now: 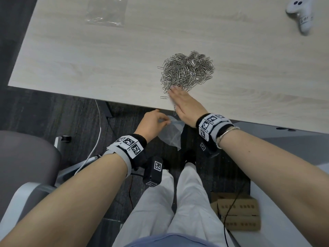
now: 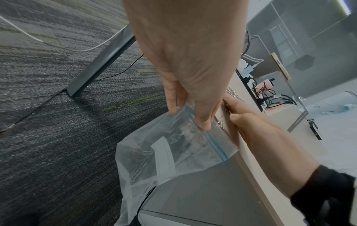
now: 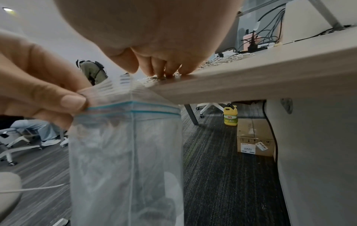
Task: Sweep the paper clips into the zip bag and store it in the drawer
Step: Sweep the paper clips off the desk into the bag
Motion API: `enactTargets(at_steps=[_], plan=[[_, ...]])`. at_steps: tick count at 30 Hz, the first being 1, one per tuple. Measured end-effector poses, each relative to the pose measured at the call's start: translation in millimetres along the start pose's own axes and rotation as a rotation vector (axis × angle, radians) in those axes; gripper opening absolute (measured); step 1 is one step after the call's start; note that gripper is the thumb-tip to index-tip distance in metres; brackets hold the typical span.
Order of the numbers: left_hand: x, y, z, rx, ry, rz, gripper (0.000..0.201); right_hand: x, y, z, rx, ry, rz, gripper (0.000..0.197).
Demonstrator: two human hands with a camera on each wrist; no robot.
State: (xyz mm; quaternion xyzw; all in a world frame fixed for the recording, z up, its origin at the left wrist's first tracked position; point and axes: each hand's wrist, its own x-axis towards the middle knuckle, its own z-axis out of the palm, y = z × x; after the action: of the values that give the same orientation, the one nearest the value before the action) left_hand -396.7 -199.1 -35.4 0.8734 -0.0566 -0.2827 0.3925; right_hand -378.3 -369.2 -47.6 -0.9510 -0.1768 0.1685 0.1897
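Observation:
A big heap of silver paper clips [image 1: 187,71] lies on the pale wood table [image 1: 106,65], near its front edge. My right hand [image 1: 179,102] lies flat on the table, fingers straight, fingertips touching the near side of the heap. Two stray clips [image 1: 164,97] sit beside it. Just below the table edge my left hand [image 1: 153,122] pinches the rim of a clear zip bag [image 1: 171,133] with a blue seal [image 3: 133,107]. The bag [image 2: 164,154] hangs down with a few clips inside. No drawer shows.
A second clear bag [image 1: 106,11] lies at the table's far left, a white controller [image 1: 300,13] at far right. A grey chair [image 1: 23,157] stands on my left. Cardboard boxes [image 1: 238,213], a yellow bottle [image 3: 230,116] and cables sit on the carpet under the table.

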Motion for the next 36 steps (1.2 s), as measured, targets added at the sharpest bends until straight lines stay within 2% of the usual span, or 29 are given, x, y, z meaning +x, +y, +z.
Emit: enactTargets(at_steps=[8,12,14,17,20,27,31,34,36], plan=[[-1,-4,1,-0.003,0.012,0.013,0.017,-34,-7,15,0.141,-0.088,-0.119,0.061],[-1,-4,0,-0.011,0.013,0.019,0.014,-33,-10,11,0.219,-0.073,-0.122,0.064],[-1,-3,2,-0.020,0.019,0.017,0.016,-31,-9,4,0.219,0.015,-0.078,0.062],[1,-5,4,-0.017,0.023,0.004,0.016,-29,5,-3,0.195,0.139,0.090,0.058],[1,-6,3,-0.002,0.017,0.007,0.016,-30,17,-2,0.070,0.039,0.182,0.055],[-2,-4,3,0.024,0.022,0.023,0.015,-32,-1,14,0.019,-0.046,0.017,0.062],[-2,-5,0,0.046,-0.002,0.043,0.014,-33,-13,21,0.149,-0.102,-0.140,0.065],[-2,-7,-2,0.036,-0.011,0.034,0.015,-30,-17,19,0.282,-0.023,-0.144,0.065],[-2,-5,-3,0.037,-0.008,0.007,0.015,-18,-17,11,0.265,0.055,-0.109,0.062]])
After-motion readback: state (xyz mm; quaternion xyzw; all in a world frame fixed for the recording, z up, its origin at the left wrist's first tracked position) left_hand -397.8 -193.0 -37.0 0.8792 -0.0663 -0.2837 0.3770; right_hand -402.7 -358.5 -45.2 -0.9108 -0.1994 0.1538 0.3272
